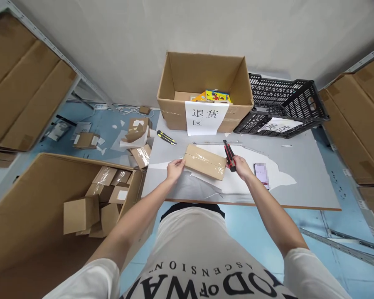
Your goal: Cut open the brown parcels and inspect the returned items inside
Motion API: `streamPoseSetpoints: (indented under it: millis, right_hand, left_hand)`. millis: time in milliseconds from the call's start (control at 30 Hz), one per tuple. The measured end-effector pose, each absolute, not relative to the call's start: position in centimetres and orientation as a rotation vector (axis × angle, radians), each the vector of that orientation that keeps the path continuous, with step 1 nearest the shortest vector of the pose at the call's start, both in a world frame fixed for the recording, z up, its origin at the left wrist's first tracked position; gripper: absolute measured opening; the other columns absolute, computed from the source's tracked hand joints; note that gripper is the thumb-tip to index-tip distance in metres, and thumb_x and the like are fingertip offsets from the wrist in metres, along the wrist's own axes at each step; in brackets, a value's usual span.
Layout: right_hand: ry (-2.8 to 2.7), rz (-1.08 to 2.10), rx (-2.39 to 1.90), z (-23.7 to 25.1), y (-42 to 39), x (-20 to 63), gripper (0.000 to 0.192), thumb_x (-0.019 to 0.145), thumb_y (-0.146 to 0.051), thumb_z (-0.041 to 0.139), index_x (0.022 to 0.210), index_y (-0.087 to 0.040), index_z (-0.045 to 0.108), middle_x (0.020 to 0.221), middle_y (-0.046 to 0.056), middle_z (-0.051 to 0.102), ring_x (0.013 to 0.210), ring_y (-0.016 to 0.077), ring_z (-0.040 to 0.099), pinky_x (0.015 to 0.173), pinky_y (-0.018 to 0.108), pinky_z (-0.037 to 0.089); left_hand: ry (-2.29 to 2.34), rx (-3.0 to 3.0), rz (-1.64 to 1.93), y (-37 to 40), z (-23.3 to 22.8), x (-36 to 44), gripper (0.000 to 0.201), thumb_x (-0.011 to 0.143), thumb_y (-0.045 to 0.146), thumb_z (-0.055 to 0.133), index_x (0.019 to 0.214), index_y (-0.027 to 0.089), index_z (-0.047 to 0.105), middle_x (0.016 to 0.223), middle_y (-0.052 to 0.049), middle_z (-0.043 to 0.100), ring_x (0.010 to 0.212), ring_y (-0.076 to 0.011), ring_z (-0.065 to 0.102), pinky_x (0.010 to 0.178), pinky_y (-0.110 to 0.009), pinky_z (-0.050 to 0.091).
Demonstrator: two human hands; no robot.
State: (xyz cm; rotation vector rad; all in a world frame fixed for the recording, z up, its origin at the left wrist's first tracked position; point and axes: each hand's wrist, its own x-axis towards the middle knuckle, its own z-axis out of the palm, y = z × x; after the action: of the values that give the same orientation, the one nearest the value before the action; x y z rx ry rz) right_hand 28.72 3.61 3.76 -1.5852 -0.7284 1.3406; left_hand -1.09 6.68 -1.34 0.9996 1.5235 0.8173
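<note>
A small taped cardboard box (pixel 205 161) lies tilted above the table's paper-strewn surface, clear tape along its top. My left hand (pixel 175 169) grips its left end, the thumb near the upper edge. In my right hand (pixel 242 167) is a red and black box cutter (pixel 229 156), its tip pointing away from me, right beside the box's right end. Whether the right fingers also touch the box, I cannot tell. A second box cutter, yellow and black (pixel 166 138), rests on the table to the left. Right of my right hand lies a phone (pixel 262 176).
At the table's back stands an open carton (pixel 174 114) with a paper sign and colourful packages inside. Next to it is a black plastic crate (pixel 283 99). A large carton (pixel 46 160) of small boxes stands at left. Scraps and boxes (pixel 139 128) litter the blue floor.
</note>
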Motion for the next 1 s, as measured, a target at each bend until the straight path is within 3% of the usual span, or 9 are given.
streamPoseSetpoints:
  millis: [233, 500, 633, 733, 867, 1000]
  right_hand:
    - [-0.864, 1.37, -1.613, 2.4, 5.3, 29.0, 0.023, 0.08, -0.035, 0.051, 0.073, -0.015, 0.059, 0.055, 0.001, 0.057, 0.048, 0.0128, 0.057, 0.046, 0.023, 0.046]
    - [-0.809, 1.349, -1.591, 0.9, 4.9, 28.8, 0.02, 0.081, -0.032, 0.05, 0.074, -0.015, 0.06, 0.058, 0.001, 0.058, 0.05, 0.0114, 0.055, 0.053, 0.026, 0.051]
    - [-0.767, 1.347, -1.555, 0.9, 4.5, 28.5, 0.021, 0.08, -0.034, 0.052, 0.077, -0.015, 0.062, 0.065, 0.002, 0.061, 0.054, 0.0112, 0.055, 0.055, 0.027, 0.053]
    - [-0.708, 1.337, -1.537, 1.4, 3.8, 28.6, 0.021, 0.079, -0.034, 0.053, 0.083, -0.016, 0.062, 0.079, 0.004, 0.065, 0.065, 0.0131, 0.059, 0.057, 0.027, 0.054]
    - [-0.667, 1.3, -1.545, 1.8, 1.0, 30.1, 0.025, 0.079, -0.034, 0.051, 0.098, -0.02, 0.06, 0.097, 0.005, 0.066, 0.074, 0.0141, 0.062, 0.06, 0.027, 0.055]
    - [-0.713, 1.294, -1.665, 1.1, -3.8, 31.5, 0.031, 0.08, -0.039, 0.049, 0.101, -0.019, 0.058, 0.097, 0.006, 0.065, 0.056, 0.011, 0.058, 0.047, 0.026, 0.051]
  left_hand:
    - [1.503, 0.757, 0.864, 2.4, -2.0, -0.8, 0.045, 0.075, 0.047, 0.066, 0.107, 0.015, 0.064, 0.104, -0.01, 0.07, 0.097, -0.0213, 0.065, 0.083, -0.033, 0.053]
    - [1.499, 0.753, 0.844, 2.6, -2.8, -1.3, 0.046, 0.073, 0.046, 0.068, 0.105, 0.013, 0.065, 0.102, -0.011, 0.07, 0.095, -0.0219, 0.066, 0.082, -0.034, 0.053]
    - [1.54, 0.873, 0.776, 2.9, -3.0, -1.8, 0.05, 0.073, 0.051, 0.066, 0.104, 0.012, 0.065, 0.096, -0.011, 0.071, 0.088, -0.0223, 0.067, 0.079, -0.035, 0.054]
    - [1.628, 1.071, 0.709, 3.2, -2.6, -2.3, 0.049, 0.074, 0.051, 0.064, 0.104, 0.013, 0.065, 0.103, -0.013, 0.069, 0.099, -0.0248, 0.065, 0.086, -0.036, 0.05]
    - [1.735, 1.444, 0.53, 4.2, -0.8, -2.7, 0.062, 0.077, 0.049, 0.061, 0.127, 0.013, 0.052, 0.136, -0.018, 0.048, 0.126, -0.0295, 0.046, 0.102, -0.039, 0.038]
    - [1.608, 1.995, 0.338, 5.7, 1.8, -0.8, 0.096, 0.067, 0.061, 0.065, 0.142, 0.013, 0.03, 0.153, -0.021, 0.013, 0.141, -0.0355, 0.015, 0.111, -0.051, 0.018]
